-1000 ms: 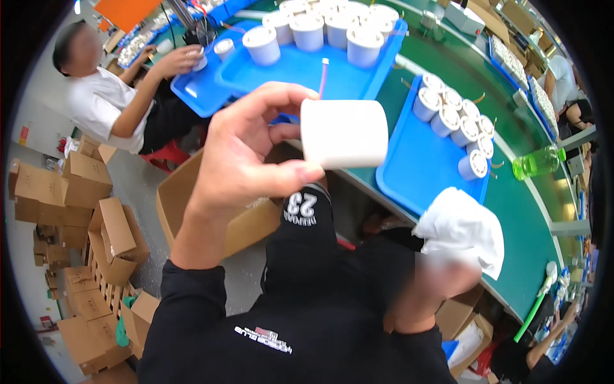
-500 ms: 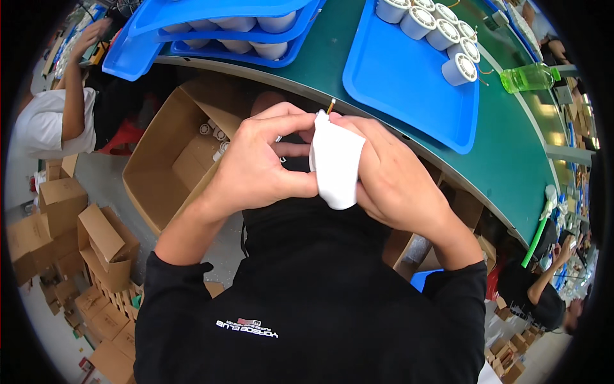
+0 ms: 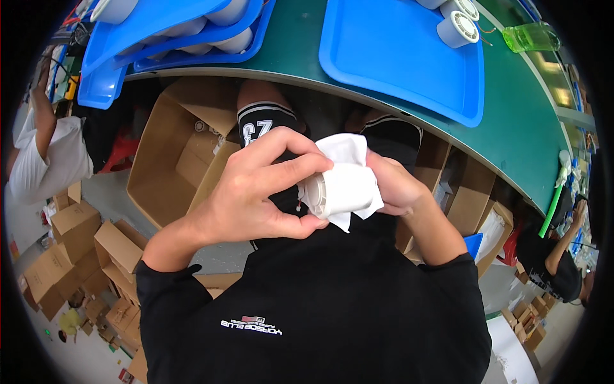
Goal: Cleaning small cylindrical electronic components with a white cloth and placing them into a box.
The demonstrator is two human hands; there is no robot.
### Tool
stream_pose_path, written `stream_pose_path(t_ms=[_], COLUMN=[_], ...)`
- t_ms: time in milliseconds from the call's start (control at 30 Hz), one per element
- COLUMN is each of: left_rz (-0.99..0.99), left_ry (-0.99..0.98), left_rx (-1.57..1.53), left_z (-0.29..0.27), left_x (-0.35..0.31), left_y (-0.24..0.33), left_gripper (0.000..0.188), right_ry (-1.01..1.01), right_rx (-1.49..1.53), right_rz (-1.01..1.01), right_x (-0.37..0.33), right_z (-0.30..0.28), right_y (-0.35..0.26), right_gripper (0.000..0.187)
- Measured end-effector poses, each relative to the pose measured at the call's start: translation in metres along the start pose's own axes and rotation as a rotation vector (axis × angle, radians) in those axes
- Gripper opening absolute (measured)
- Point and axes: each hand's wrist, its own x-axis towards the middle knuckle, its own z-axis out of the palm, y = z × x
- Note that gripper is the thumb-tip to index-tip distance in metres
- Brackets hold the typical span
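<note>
Between my hands, above my lap, lies a white plastic cylindrical housing, its slotted round end turned to the left. My left hand grips it near that end, thumb below and fingers above. A thin white cloth is draped around the right part of the housing, with loose corners above and below. My right hand is closed on the cloth and presses it to the housing; some of its fingers are hidden behind the cloth. A short bit of wire shows by the slotted end.
Ahead is a green table with a blue tray holding similar white housings. Stacked blue trays of white parts stand at the left. A green bottle lies far right. Below the edge, an open carton holds a few parts.
The housing has been turned so its slotted end faces left and shows. Both hands have come lower, nearer my body, and the cloth now spreads with loose corners. The view has shifted.
</note>
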Motion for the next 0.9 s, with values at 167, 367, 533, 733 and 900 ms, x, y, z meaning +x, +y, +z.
stream_pose_path(t_ms=[167,367,533,733,900], left_rz=[0.019,0.086,0.140,0.181,0.239], left_ry=[0.216,0.417,0.462,0.413,0.369], left_rx=[0.120,0.262,0.375,0.412,0.391], left_z=[0.014,0.033,0.033,0.026,0.023], left_x=[0.000,-0.003,-0.001,0.002,0.002], left_y=[-0.026,-0.036,-0.043,-0.039,-0.030], left_gripper=[0.057,0.061,0.059,0.058,0.053], right_ry=[-0.200,-0.063,0.113,0.297,0.308], right_rx=[0.261,0.205,-0.548,-1.228,-1.406], right_rz=[-0.195,-0.239,-0.478,-0.730,-1.265], right_x=[0.009,0.008,-0.004,-0.010,-0.008], right_z=[0.017,0.021,0.019,0.023,0.027], right_y=[0.004,0.001,-0.002,-0.017,-0.022], right_gripper=[0.063,0.063,0.063,0.012,0.034])
